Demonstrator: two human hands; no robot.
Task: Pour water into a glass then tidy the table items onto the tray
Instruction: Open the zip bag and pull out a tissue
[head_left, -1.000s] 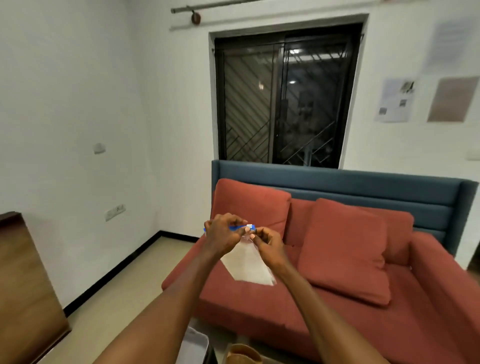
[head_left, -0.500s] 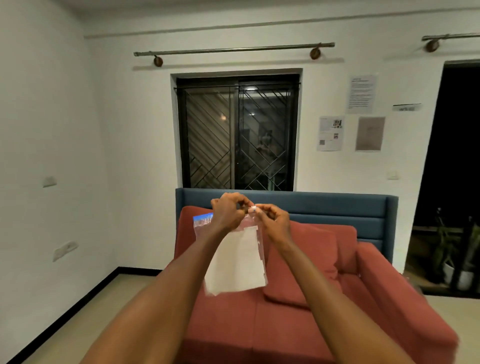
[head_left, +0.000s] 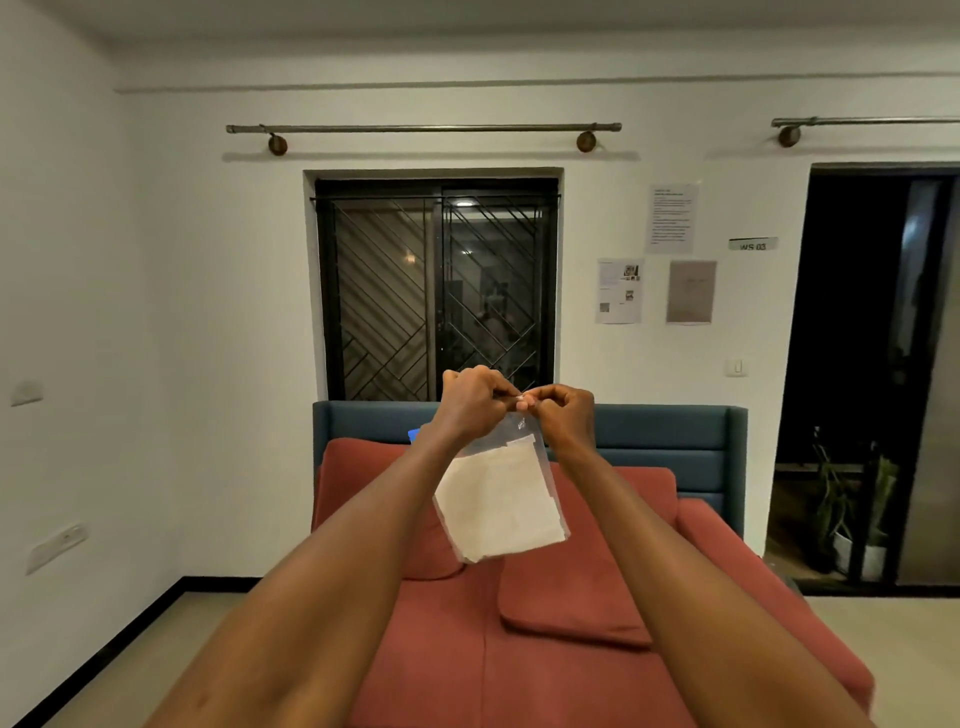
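Note:
I hold a clear zip bag (head_left: 501, 499) with a white folded sheet inside, raised in front of me at chest height. My left hand (head_left: 470, 400) and my right hand (head_left: 561, 415) both pinch its top edge, fingertips touching in the middle. A blue strip of the bag's seal (head_left: 413, 434) pokes out behind my left wrist. The bag hangs down tilted. No glass, water or tray is in view.
A red sofa (head_left: 571, 649) with a teal back (head_left: 670, 431) and red cushions stands straight ahead under a barred window (head_left: 436, 291). A dark doorway (head_left: 878, 364) with potted plants (head_left: 852, 525) is at the right. Bare floor lies to the left.
My view has tilted up and turned right, so the table items at the bottom edge are gone. The bag has risen with both hands, which stay pinched on its top.

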